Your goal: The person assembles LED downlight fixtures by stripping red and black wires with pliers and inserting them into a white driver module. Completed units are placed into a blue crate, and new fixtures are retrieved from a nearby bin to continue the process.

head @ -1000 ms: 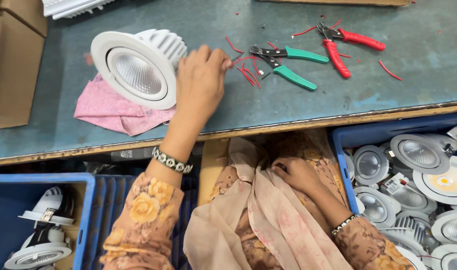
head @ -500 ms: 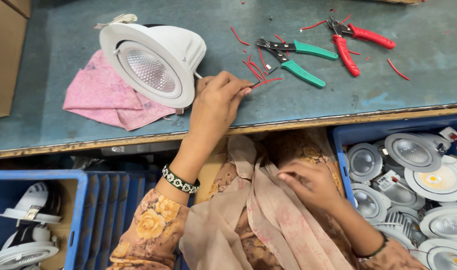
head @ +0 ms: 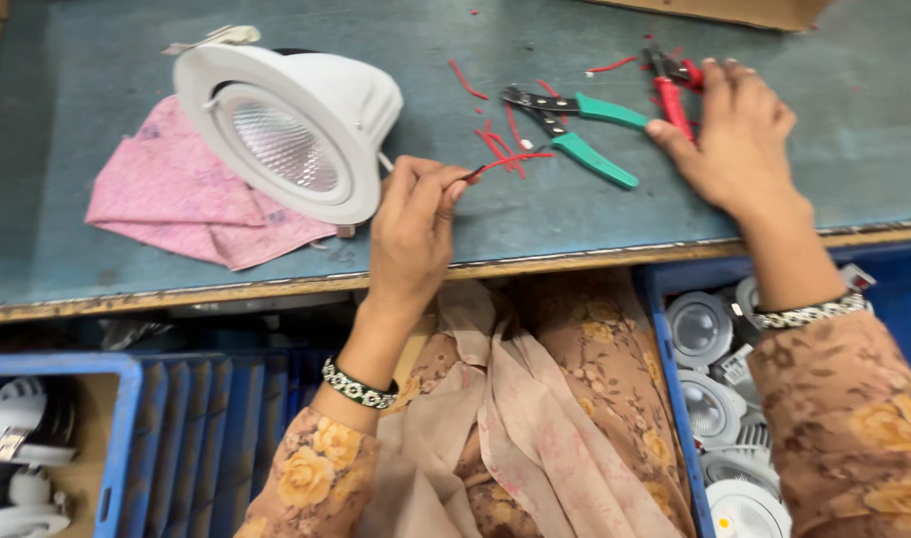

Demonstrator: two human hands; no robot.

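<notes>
A white round downlight [head: 294, 130] lies tilted on a pink cloth [head: 181, 199] on the grey-blue bench. My left hand [head: 413, 229] pinches a thin red wire [head: 510, 159] that leads from the lamp, just right of its housing. My right hand [head: 737, 134] has closed around the red-handled pliers [head: 675, 95] at the back right of the bench. Green-handled pliers [head: 580, 130] lie between the two hands, among several short red wire offcuts [head: 465, 80].
A blue crate [head: 675, 399] at lower right holds several similar downlights [head: 700, 324]. Another blue crate [head: 122, 438] at lower left holds more lamps. A cardboard box [head: 735, 10] stands at the far edge. The bench's wooden front edge [head: 575, 261] runs across the view.
My right hand rose from my lap to the bench and took the red pliers. My left hand pulled back from the lamp, gripping the red wire. The lamp has tipped onto its side.
</notes>
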